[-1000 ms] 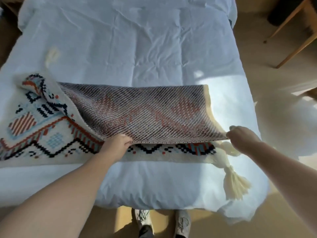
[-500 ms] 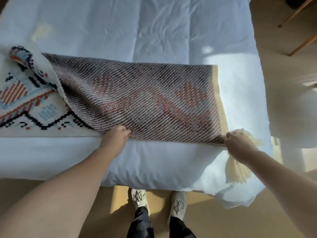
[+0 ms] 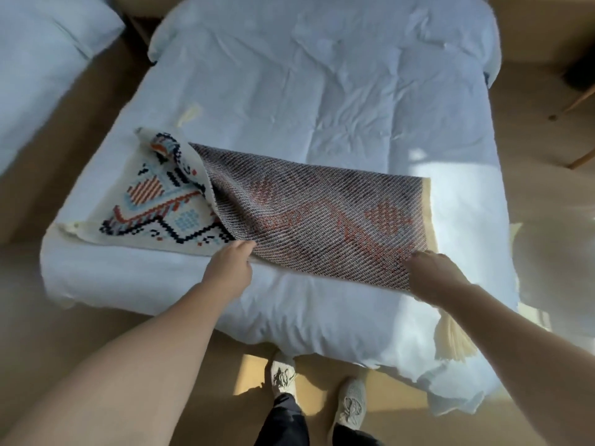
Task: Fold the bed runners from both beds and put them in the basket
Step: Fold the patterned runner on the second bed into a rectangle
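A woven bed runner (image 3: 309, 217) lies across the foot of the white bed (image 3: 322, 85), folded lengthwise over itself so its dull reverse side faces up. At the left its patterned cream, red, blue and black face (image 3: 154, 204) still shows. My left hand (image 3: 230, 268) pinches the near folded edge at the middle. My right hand (image 3: 433, 273) grips the near right corner. A cream tassel (image 3: 450, 342) hangs over the bed's near right side below my right forearm. No basket is in view.
A second white bed (image 3: 42, 59) stands at the far left across a strip of tan floor (image 3: 64, 317). Wooden chair legs (image 3: 576, 104) show at the right edge. My feet in pale shoes (image 3: 283, 371) stand at the bed's foot.
The folded top layer has been pulled down until it covers the runner's near edge. The view has pulled back and tilted, so the left end and the second bed now show.
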{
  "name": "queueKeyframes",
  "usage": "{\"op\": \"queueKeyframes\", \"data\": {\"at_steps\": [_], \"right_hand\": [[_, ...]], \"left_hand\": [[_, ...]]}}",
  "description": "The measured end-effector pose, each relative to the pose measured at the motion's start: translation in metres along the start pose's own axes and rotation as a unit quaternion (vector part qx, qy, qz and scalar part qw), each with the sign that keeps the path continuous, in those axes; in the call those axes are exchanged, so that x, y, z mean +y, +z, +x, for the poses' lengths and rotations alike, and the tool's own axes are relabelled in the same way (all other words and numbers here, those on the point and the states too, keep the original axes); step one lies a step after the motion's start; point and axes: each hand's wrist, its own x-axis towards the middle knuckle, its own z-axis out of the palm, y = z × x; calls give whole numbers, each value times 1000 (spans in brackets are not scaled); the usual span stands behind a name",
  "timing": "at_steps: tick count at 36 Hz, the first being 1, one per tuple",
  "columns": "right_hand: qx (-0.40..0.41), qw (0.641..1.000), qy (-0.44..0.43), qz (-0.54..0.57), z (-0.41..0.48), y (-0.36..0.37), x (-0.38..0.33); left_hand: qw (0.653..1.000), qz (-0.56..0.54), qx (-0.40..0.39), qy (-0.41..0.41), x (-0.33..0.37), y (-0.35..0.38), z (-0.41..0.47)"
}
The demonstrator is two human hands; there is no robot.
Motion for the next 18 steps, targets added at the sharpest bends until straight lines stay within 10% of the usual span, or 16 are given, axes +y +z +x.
{"op": "queueKeyframes", "data": {"at_steps": [18], "right_hand": [[126, 985, -79, 83, 14, -168, -197]], "left_hand": [[994, -68, 88, 8, -123, -128, -89]]}}
